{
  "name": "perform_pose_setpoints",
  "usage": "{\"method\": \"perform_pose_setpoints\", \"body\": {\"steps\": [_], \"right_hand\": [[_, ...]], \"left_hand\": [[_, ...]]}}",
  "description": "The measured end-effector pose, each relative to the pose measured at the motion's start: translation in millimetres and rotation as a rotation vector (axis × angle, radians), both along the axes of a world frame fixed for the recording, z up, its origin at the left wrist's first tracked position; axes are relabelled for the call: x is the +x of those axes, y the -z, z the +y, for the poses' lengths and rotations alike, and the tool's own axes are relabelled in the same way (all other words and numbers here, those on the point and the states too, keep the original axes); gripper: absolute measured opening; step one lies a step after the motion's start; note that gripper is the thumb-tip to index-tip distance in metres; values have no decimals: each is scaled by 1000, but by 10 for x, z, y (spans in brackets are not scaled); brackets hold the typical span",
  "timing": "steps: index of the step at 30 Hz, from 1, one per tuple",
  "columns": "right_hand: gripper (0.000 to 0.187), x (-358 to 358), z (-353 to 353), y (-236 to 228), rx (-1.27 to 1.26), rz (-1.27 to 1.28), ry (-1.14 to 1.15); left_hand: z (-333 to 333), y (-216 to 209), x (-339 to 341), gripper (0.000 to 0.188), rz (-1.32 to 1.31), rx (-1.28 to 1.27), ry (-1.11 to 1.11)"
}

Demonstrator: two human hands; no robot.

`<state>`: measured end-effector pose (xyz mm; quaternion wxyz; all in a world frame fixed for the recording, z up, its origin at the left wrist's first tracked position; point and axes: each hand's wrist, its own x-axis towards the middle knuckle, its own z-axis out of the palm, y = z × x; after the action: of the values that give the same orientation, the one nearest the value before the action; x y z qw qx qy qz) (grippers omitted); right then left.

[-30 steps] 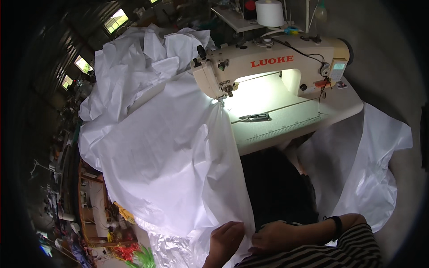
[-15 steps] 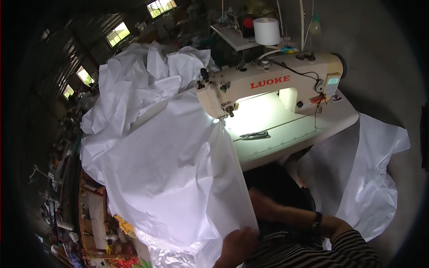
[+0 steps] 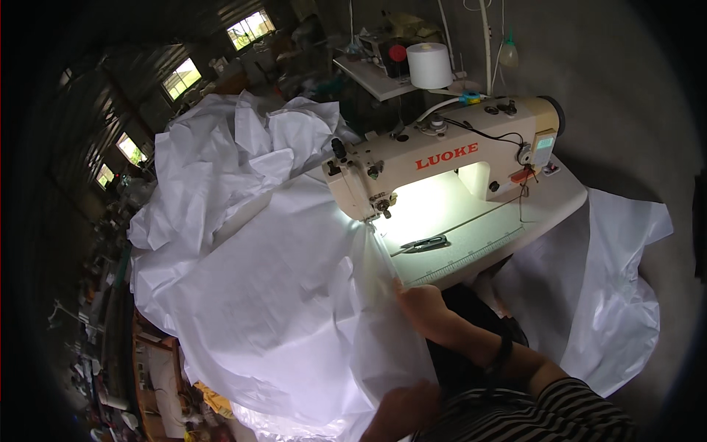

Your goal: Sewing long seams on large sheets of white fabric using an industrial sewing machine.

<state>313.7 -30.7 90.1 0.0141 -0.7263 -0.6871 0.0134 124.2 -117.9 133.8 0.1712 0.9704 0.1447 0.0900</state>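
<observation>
A large white plastic-like sheet (image 3: 272,295) drapes over the left of the sewing machine (image 3: 449,158), with its right edge running under the lit needle area. My right hand (image 3: 418,300) is closed on that edge, just in front of the machine bed; its fingertips are partly hidden. Lower down, my left hand (image 3: 403,411) is closed at the same edge near my body, slightly blurred. On the machine bed lie small dark thread snips (image 3: 426,243), to the right of the needle.
More of the white material is heaped behind and left of the machine. Another white piece (image 3: 618,295) hangs at the right of the table. A white thread cone (image 3: 429,66) stands on a small shelf (image 3: 379,81) behind. A wooden frame (image 3: 156,342) stands lower left.
My right hand has moved up and forward along the sheet's edge toward the needle. My left hand stays low at the edge. The view has shifted slightly.
</observation>
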Motion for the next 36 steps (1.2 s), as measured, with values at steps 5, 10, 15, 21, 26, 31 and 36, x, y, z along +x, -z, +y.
{"method": "perform_pose_setpoints", "body": {"steps": [5,10,15,21,26,31,36], "right_hand": [[57,-33,88,71,90,151,72],[52,78,362,159,151,193,55],[50,172,738,182,113,124,63],[29,408,343,44,552,562,42],[37,347,-727,61,41,889,-76],[35,62,-937,222,-285,909,-133],[22,213,-1058,168,-37,1377,-130]], "left_hand": [[443,46,69,14,-125,-235,-171],[843,148,317,11,-111,-91,-286],[1133,295,625,12,-120,-9,-437],[1071,490,544,30,-262,-334,-573],[891,585,310,43,-367,-690,-725],[843,624,226,38,-466,-636,-813],[839,601,107,38,-356,-248,-820]]}}
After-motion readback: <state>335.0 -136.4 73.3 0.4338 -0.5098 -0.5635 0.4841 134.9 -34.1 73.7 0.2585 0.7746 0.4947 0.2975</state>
